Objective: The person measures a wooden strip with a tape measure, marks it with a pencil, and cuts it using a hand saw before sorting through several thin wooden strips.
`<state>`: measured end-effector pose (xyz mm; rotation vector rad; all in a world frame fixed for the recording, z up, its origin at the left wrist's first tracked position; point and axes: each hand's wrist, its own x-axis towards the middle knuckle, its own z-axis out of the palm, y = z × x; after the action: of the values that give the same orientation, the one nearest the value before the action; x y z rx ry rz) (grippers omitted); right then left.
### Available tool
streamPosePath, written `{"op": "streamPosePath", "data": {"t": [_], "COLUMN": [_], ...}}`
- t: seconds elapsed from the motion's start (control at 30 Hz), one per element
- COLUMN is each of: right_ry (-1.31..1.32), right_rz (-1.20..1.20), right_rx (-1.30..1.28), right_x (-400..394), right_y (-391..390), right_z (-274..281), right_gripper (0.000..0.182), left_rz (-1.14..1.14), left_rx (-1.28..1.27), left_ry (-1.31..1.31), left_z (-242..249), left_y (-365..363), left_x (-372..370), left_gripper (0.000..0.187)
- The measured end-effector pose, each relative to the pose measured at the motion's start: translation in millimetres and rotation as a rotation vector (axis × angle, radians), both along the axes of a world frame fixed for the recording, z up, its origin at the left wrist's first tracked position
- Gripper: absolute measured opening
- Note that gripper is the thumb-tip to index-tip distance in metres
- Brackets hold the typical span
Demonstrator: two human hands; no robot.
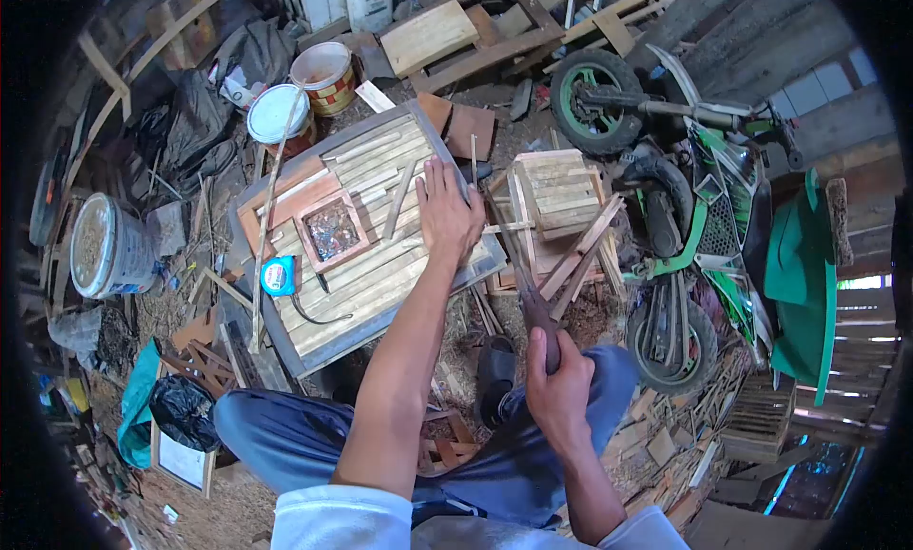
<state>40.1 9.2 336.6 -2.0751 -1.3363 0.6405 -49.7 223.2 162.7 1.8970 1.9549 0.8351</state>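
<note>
My left hand (pixel 447 212) lies flat, fingers stretched, near the right edge of a slatted wooden board (pixel 380 274) with a grey border. Just right of its wrist a thin wood strip (pixel 509 228) sticks out past the edge; whether the palm presses on it is hidden. My right hand (pixel 559 379) is closed round the dark handle of a long-bladed knife (pixel 521 270), its blade pointing away from me and crossing close to the strip. On the board are a small square wooden frame (pixel 306 234) around small bits, a blue tape measure (pixel 279 276) and loose wood strips (pixel 404 198).
Right of the board stands a small slatted wooden piece (pixel 561 193) with sticks leaning on it. A green motorbike (pixel 699 231) is farther right. Buckets (pixel 278 113) stand at the back left, another bucket (pixel 112 248) at far left. Wood scraps (pixel 656 436) litter the ground.
</note>
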Motion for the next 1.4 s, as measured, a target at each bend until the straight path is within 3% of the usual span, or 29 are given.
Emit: {"op": "streamPosePath", "data": {"t": [0.2,0.37,0.57,0.77,0.87,1.0,1.1,1.2,1.3,1.4], "right_ry": [0.033,0.139,0.268,0.136,0.165,0.471,0.535,0.5,0.191,0.263], "right_rz": [0.048,0.032,0.007,0.138,0.148,-0.13,-0.207,-0.146,0.202,0.075], "right_rx": [-0.181,-0.455,-0.413,-0.319,-0.413,-0.541,-0.591,-0.691,-0.552,-0.503], "right_x": [5.2,18.0,24.1,8.5,-3.7,27.5,66.5,73.7,50.7,18.5], "right_y": [26.4,61.6,76.8,67.8,77.4,83.9,108.6,93.9,66.7,54.2], "right_z": [39.6,71.5,79.4,59.7,67.2,76.6,85.7,81.2,69.7,59.3], "right_gripper": [0.032,0.031,0.028,0.024,0.026,0.017,0.027,0.03,0.022,0.023], "left_rz": [0.036,0.051,0.021,0.039,0.045,0.038,0.044,0.041,0.039,0.028], "left_rx": [-0.066,-0.111,-0.209,-0.252,-0.245,-0.278,-0.294,-0.302,-0.308,-0.313], "left_ry": [-0.122,0.067,0.146,0.209,0.228,0.24,0.269,0.268,0.273,0.26], "left_z": [6.3,8.1,17.2,15.4,11.2,10.5,11.2,10.2,9.3,8.7], "left_y": [6.9,8.5,12.6,19.5,20.1,18.7,19.8,18.6,19.4,17.0], "left_x": [-1.4,5.0,5.7,10.7,11.5,10.1,11.6,11.7,9.2,10.3], "left_gripper": [0.07,0.079,0.077,0.076,0.077,0.078,0.078,0.079,0.08,0.08]}}
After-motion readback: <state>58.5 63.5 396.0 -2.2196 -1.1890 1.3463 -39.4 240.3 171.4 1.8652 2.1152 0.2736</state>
